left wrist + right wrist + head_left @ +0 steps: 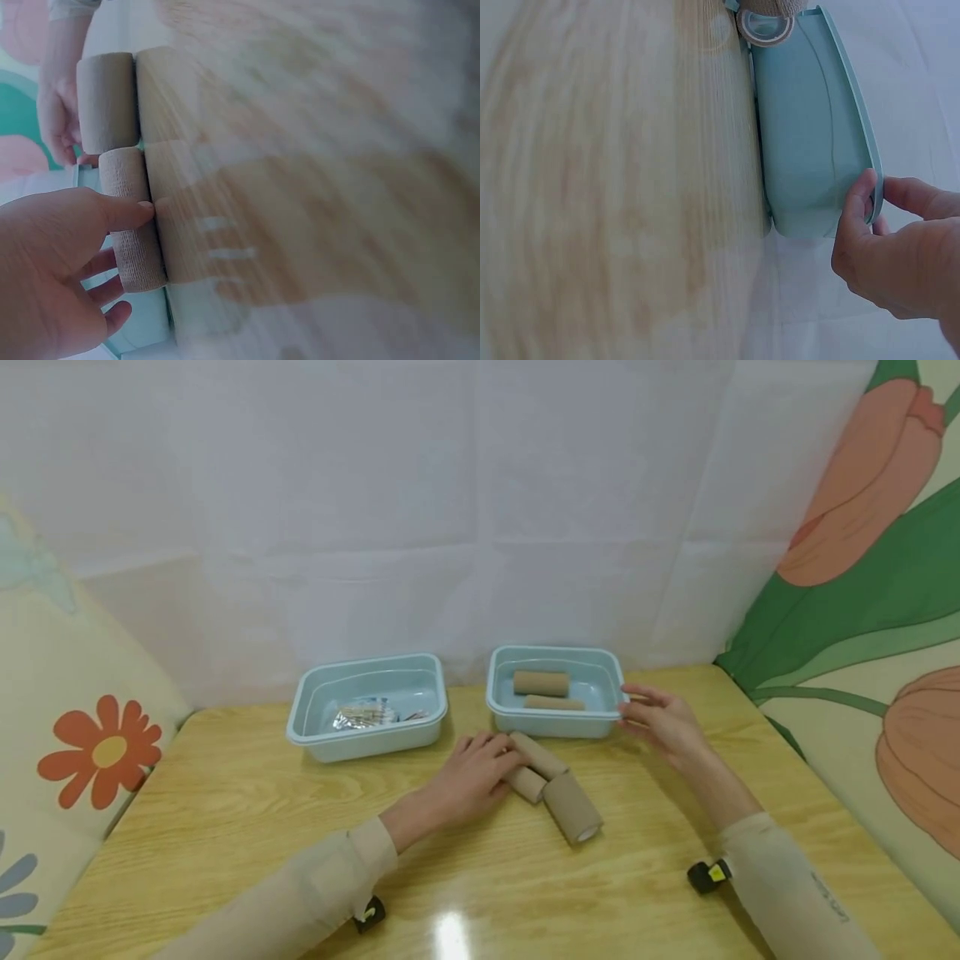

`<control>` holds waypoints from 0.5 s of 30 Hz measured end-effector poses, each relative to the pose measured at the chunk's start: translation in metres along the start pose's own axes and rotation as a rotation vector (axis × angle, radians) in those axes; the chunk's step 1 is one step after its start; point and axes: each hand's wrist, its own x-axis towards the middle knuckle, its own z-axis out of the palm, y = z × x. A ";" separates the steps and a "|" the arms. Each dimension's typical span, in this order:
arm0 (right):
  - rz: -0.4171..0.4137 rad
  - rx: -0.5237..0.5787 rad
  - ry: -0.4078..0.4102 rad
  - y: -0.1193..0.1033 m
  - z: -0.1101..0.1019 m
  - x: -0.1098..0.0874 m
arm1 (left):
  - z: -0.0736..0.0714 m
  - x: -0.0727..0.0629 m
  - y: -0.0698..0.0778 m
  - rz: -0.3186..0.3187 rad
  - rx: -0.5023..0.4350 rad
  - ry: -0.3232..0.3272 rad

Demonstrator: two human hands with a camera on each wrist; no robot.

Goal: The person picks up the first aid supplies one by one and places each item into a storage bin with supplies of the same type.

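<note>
In the head view my left hand (472,777) grips a tan bandage roll (527,783) lying on the table. The left wrist view has its thumb across the roll's crinkled side (135,251), with the other fingers behind. Another slim roll (538,754) and a thicker tan roll (572,808) lie against it. My right hand (663,722) is at the right end of a light blue tray (555,724). In the right wrist view its thumb and fingers pinch that tray's rim (875,161). Two tan rolls (542,683) lie inside the tray.
A second light blue tray (375,746) stands to the left, holding clear packets of what look like cotton swabs (366,714). Both trays stand near the table's back edge, before a white cloth (337,510). Flower-patterned panels (847,635) flank the wooden table (247,827).
</note>
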 end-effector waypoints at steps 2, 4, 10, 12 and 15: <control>0.002 0.000 0.008 -0.001 -0.002 -0.001 | 0.001 0.002 -0.001 0.000 -0.028 0.004; -0.003 0.005 0.008 -0.001 -0.004 -0.002 | 0.002 0.005 -0.003 0.004 -0.075 0.001; -0.018 -0.006 0.004 0.001 -0.003 -0.002 | -0.001 0.007 -0.015 0.051 -0.167 -0.005; -0.021 -0.009 0.004 0.002 -0.001 0.000 | -0.002 0.006 -0.019 0.062 -0.180 -0.010; -0.022 0.001 0.007 0.001 0.000 0.001 | -0.006 0.007 -0.022 0.054 -0.223 -0.019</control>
